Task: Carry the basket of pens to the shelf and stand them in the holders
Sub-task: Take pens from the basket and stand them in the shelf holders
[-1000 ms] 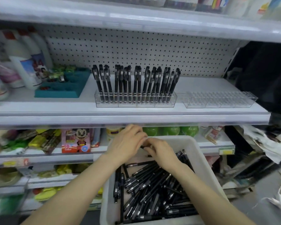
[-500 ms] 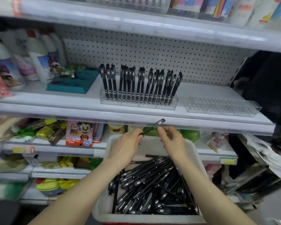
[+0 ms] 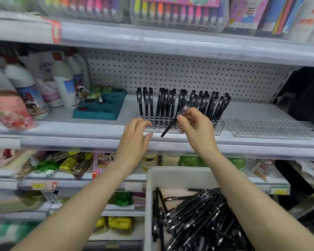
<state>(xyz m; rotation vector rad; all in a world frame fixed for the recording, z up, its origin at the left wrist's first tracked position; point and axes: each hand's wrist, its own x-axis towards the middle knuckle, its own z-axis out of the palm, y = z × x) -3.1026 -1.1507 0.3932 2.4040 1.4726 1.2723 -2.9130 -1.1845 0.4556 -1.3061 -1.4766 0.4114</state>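
The right hand (image 3: pixel 198 127) pinches one slim black plastic pen (image 3: pixel 168 128) with the fingertips near its upper end. The pen is tilted, with its tip down, in front of the clear plastic holder (image 3: pixel 218 128) on the white metal shelf (image 3: pixel 80 127). The left hand (image 3: pixel 134 138) is relaxed and holds nothing, just beside the holder's left end. The pen looks light, stiff and smooth. I judge that a pinch near the top helps to aim it into a slot. The white plastic basket (image 3: pixel 170 173) below holds many more.
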